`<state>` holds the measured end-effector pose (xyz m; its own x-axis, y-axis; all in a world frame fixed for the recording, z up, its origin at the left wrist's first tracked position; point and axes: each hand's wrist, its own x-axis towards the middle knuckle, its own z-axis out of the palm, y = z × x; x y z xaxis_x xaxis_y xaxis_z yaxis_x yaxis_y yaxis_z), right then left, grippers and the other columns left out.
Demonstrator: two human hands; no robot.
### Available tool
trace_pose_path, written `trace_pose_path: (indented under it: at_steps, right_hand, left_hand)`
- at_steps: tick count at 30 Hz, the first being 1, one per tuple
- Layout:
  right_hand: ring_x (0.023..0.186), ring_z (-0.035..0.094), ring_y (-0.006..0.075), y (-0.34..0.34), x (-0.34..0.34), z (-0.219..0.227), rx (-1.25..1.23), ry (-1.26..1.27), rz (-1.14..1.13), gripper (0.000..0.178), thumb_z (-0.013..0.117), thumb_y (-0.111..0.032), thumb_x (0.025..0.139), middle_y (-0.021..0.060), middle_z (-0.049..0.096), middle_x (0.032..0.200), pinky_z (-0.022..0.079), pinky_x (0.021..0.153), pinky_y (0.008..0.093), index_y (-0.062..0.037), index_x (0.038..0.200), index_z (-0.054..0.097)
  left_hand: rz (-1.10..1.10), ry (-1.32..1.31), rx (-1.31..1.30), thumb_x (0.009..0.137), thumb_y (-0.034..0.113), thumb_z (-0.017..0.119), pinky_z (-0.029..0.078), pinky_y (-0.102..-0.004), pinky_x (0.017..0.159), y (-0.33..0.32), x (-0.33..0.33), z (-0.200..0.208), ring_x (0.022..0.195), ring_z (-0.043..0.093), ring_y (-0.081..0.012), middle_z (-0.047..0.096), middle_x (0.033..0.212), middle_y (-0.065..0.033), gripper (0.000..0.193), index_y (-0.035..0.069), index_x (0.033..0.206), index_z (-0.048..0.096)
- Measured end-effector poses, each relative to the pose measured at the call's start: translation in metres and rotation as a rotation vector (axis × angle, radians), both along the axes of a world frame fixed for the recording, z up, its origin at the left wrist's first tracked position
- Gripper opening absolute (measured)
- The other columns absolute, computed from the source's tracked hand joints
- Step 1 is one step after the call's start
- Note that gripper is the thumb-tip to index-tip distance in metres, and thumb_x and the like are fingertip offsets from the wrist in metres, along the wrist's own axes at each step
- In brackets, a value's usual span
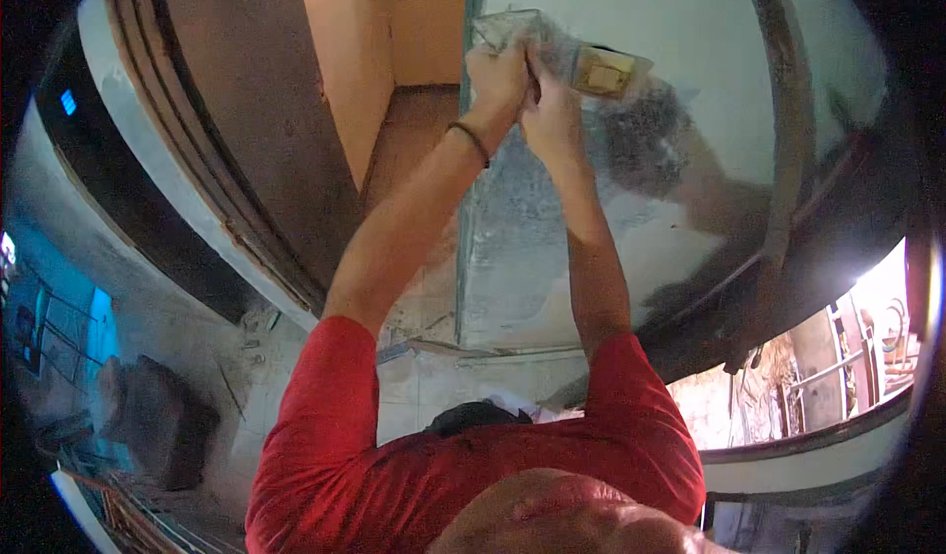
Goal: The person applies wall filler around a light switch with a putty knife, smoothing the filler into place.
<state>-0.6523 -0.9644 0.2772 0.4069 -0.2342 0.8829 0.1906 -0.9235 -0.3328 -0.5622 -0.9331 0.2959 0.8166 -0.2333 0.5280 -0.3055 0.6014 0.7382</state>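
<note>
Both my arms reach up to a pale grey, patchy wall panel. My left hand, with a dark band on its wrist, is closed beside a thin greyish flat sheet or blade that lies against the panel near its left edge. Pressed close to it, my right hand has its fingers bent toward the same piece. What exactly the piece is, I cannot make out; the fingers cover its lower part. Just right of my hands, a small rectangular box with a yellowish inside is set in the panel.
Left of the panel edge is an orange-brown recess and a brown door-like board. A dark vertical strip runs down the right side. Lower left stands dark furniture on a tiled floor. A bright opening shows at lower right.
</note>
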Motion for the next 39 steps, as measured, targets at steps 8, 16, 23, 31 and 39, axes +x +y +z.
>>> trace_pose_path:
  at_steps: [8, 16, 23, 31, 39]
  right_hand:
    - [0.086, 0.057, 0.0455, -0.014, -0.002, 0.007, -0.131, -0.066, 0.0, 0.044, 0.052, -0.013, 0.087, 0.0283, 0.06, 0.091, 0.045, 0.073, 0.0475, 0.0009, 0.128, 0.044]
    - [0.096, 0.059, 0.0389, 0.006, -0.027, -0.019, 0.115, 0.058, 0.093, 0.045, 0.05, -0.011, 0.091, 0.0246, 0.06, 0.101, 0.047, 0.076, 0.0408, -0.0074, 0.134, 0.04]
    - [0.101, 0.061, 0.0339, 0.006, -0.027, -0.039, 0.123, 0.085, 0.202, 0.043, 0.048, 0.005, 0.085, 0.0205, 0.06, 0.112, 0.048, 0.085, 0.0354, -0.0013, 0.128, 0.046]
    - [0.079, 0.066, 0.0299, 0.009, -0.031, 0.007, 0.115, 0.239, 0.022, 0.036, 0.058, -0.007, 0.084, 0.0231, 0.063, 0.089, 0.05, 0.069, 0.0353, -0.0044, 0.12, 0.055]
    - [0.077, 0.061, 0.0389, -0.028, -0.012, 0.03, -0.221, 0.117, -0.032, 0.034, 0.057, -0.019, 0.089, 0.0247, 0.061, 0.084, 0.048, 0.065, 0.0398, -0.0068, 0.12, 0.055]
  left_hand:
    - [0.038, -0.048, -0.048, 0.084, 0.017, 0.064, 0.044, -0.0266, 0.052, 0.002, -0.013, 0.023, 0.062, 0.055, -0.0106, 0.062, 0.072, -0.0063, 0.022, -0.003, 0.075, 0.063]
    - [-0.339, -0.158, 0.217, 0.089, 0.039, 0.057, 0.046, -0.0258, 0.063, 0.042, -0.022, -0.021, 0.076, 0.055, -0.0112, 0.06, 0.085, -0.0025, 0.039, 0.003, 0.101, 0.06]
    - [-0.359, -0.326, 0.362, 0.092, 0.04, 0.052, 0.042, -0.0242, 0.065, 0.061, -0.021, -0.043, 0.077, 0.053, -0.0095, 0.059, 0.087, -0.0028, 0.042, -0.001, 0.097, 0.061]
    - [-0.356, -0.023, 0.181, 0.089, 0.027, 0.057, 0.05, -0.0286, 0.053, 0.05, -0.001, 0.005, 0.064, 0.059, -0.0135, 0.06, 0.075, -0.0053, 0.028, -0.001, 0.085, 0.063]
    - [-0.368, -0.047, 0.127, 0.085, 0.023, 0.062, 0.055, -0.0292, 0.056, 0.025, 0.023, 0.031, 0.059, 0.062, -0.0162, 0.061, 0.074, -0.0064, 0.025, -0.001, 0.086, 0.065]
